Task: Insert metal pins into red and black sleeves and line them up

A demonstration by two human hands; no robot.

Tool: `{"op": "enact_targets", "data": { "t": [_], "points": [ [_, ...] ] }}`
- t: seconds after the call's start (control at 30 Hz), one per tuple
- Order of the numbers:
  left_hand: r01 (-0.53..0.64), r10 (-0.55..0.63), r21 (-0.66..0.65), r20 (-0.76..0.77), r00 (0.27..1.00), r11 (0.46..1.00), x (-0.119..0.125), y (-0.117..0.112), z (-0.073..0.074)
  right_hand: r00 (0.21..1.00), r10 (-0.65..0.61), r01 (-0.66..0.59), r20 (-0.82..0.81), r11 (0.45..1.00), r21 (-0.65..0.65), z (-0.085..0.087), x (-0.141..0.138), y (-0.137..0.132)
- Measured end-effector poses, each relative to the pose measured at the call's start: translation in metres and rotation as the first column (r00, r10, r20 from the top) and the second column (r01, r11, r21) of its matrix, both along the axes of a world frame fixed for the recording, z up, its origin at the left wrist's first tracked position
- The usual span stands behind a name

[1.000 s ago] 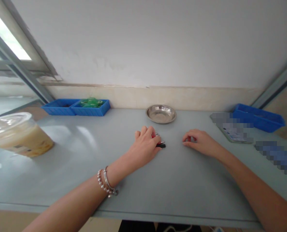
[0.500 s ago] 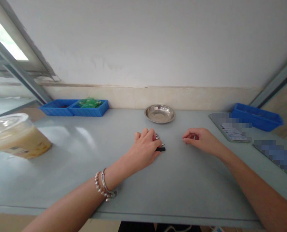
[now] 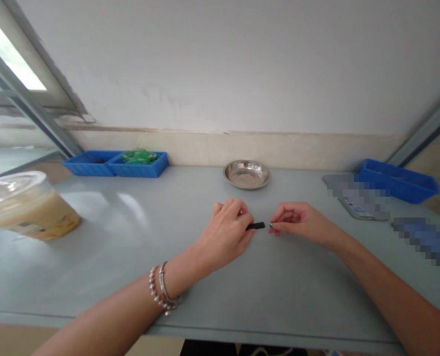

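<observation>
My left hand [image 3: 227,230] is closed around a narrow black strip-like piece [image 3: 257,226], whose end sticks out to the right past the thumb and forefinger. A bit of something red [image 3: 240,213] peeks out between the fingers of that hand; the rest of it is hidden. Just to the right, my right hand [image 3: 297,222] pinches a tiny silvery metal part [image 3: 271,225], too small to name. Only a small gap separates this part from the black end. Both hands are over the middle of the grey tabletop [image 3: 212,301].
Behind the hands stands a shallow steel dish [image 3: 246,183]. Blue bins [image 3: 138,170] sit at the back left, one with green material [image 3: 140,156]. A lidded drink cup [image 3: 30,212] is at left. At right lie two blurred phone-like slabs [image 3: 364,210] and a blue bin [image 3: 398,183].
My right hand has moved left and slightly down, and a silvery part now shows at its fingertips. The black piece extends farther right from my left hand; the silvery bits there are now out of sight.
</observation>
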State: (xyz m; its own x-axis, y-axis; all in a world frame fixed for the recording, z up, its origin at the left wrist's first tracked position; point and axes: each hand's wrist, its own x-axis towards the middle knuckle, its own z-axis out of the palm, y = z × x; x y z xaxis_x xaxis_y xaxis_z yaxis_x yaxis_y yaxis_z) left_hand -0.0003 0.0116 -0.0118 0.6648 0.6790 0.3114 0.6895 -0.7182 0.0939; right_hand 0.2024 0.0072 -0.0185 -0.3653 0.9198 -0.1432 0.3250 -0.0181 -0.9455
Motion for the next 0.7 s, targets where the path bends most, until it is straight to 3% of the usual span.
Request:
{"op": "enact_targets", "data": {
  "t": [0.3,0.7],
  "points": [
    [-0.006,0.011,-0.078,0.069,0.998,0.997,-0.0001,-0.0020,-0.0064,0.999,-0.051,0.051,-0.005,0.997,0.062,-0.0013,-0.0050,-0.0017],
    [0.027,-0.018,-0.054,0.154,0.988,0.998,0.0007,-0.0029,-0.0063,0.993,-0.114,0.110,0.025,0.987,0.115,-0.0035,-0.0083,-0.0019]
  ]
}}
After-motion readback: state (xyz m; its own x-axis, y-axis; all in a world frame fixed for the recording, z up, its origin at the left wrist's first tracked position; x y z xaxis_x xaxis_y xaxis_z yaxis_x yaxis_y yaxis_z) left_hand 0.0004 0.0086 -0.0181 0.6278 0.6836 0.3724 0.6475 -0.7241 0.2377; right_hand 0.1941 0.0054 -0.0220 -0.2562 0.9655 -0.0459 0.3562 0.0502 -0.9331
